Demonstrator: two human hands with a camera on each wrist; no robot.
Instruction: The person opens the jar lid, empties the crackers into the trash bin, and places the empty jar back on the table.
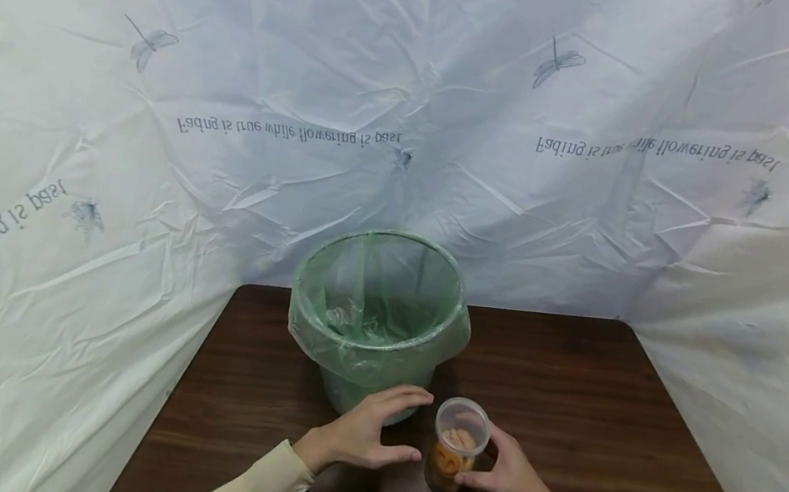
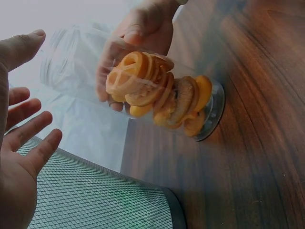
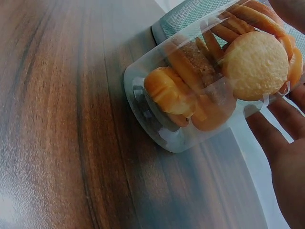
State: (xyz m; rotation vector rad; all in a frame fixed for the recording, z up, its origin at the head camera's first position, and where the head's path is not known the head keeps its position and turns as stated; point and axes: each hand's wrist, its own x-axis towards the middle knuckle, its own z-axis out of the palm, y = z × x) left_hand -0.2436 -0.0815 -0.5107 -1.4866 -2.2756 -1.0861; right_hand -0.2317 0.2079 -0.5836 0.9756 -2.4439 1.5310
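Note:
A clear plastic jar (image 1: 439,436) partly filled with orange-brown biscuits (image 2: 152,88) is upright near the middle of the table in the head view. My right hand (image 1: 517,475) grips it from the right, thumb on the near side and fingers behind. Whether the jar's base (image 3: 157,119) touches the table I cannot tell. To the left of the jar, my left hand (image 1: 364,433) is spread with a gap between thumb and fingers. It holds nothing and is apart from the jar. The right wrist view shows a round pale biscuit (image 3: 256,66) against the jar wall.
Behind my left hand stands a green mesh wastebasket (image 1: 377,370) lined with a thin green bag (image 1: 453,334). Dark wood table (image 1: 611,428) extends to both sides. White printed sheeting (image 1: 402,188) hangs around the back and sides.

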